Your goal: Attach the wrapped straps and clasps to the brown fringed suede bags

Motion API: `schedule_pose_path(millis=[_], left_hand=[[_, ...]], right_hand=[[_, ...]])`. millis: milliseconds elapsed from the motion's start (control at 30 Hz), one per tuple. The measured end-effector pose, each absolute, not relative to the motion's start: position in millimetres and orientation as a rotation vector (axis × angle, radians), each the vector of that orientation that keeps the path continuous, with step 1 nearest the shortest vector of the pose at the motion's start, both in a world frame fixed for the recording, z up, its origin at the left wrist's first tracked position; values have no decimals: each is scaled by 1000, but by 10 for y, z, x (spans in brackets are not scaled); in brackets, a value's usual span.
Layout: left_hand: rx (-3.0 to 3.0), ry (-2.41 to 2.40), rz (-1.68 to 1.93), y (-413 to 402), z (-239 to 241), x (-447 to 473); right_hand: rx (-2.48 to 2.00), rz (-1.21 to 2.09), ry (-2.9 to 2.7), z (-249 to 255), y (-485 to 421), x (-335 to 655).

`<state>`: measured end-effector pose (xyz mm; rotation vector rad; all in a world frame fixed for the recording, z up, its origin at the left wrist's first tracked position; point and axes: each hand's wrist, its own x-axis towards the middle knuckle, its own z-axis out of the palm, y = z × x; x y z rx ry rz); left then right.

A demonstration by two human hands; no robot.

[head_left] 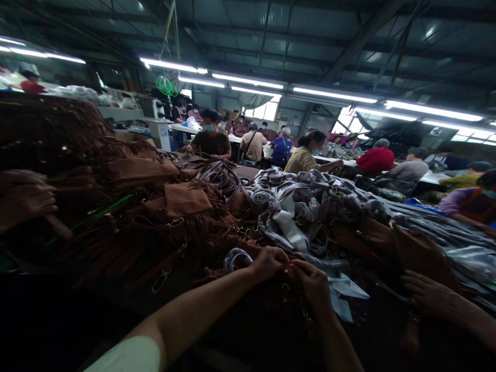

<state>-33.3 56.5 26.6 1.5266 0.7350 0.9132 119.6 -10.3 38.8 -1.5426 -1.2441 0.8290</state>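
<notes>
My left hand (268, 263) reaches in from the lower left with its thumb and fingers pinched together. Almost touching it, my right hand (311, 281) is pinched shut as well. Between the fingertips is a small brown leather piece, with a shiny metal spot on it; its full shape is hidden in the dark. Just below, a metal ring (285, 287) and a metal clasp (304, 310) hang in shadow. A strap roll in clear wrapping (237, 259) lies beside my left wrist. Behind my hands is a heap of brown fringed bags (188, 199).
Wrapped grey straps (294, 196) with metal clasps are piled ahead and to the right. Another person's hand (27, 199) is at the left edge; a further person's hand (432, 294) rests by a brown bag (422, 253) at right. Several people sit at tables beyond.
</notes>
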Motion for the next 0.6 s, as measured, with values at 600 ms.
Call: schedule_pose_path(millis=[600], left_hand=[[1499,828,852,598,257,-366]], right_hand=[[-1607,666,-1537,412,-161,1221]])
